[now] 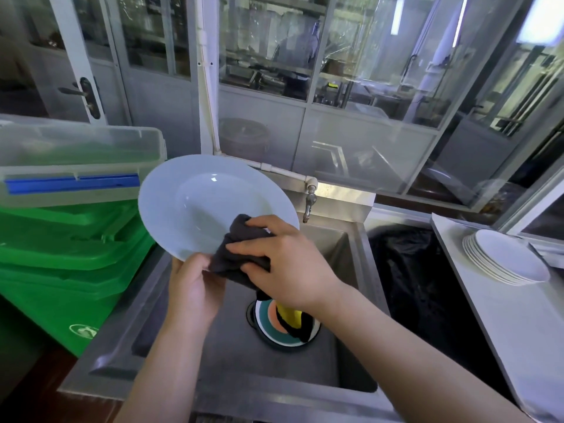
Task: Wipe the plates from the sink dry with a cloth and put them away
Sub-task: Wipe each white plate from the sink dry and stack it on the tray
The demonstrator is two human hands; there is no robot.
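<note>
A large white plate [201, 203] is held tilted above the steel sink [351, 248]. My left hand [190, 288] grips its lower rim from below. My right hand [287, 264] presses a dark grey cloth [241, 254] against the plate's lower right part. The cloth hangs down toward the sink, showing a yellow and black end. On the sink floor lies a round plate with coloured rings [271, 328], partly hidden by the cloth and my right arm. A stack of several white plates [506, 257] stands on the counter at right.
A tap [309, 203] juts over the sink's back edge. Green crates [70, 254] with a clear lidded box [76, 160] on top stand to the left. A black bin bag [418, 276] fills the gap right of the sink. Glass partitions rise behind.
</note>
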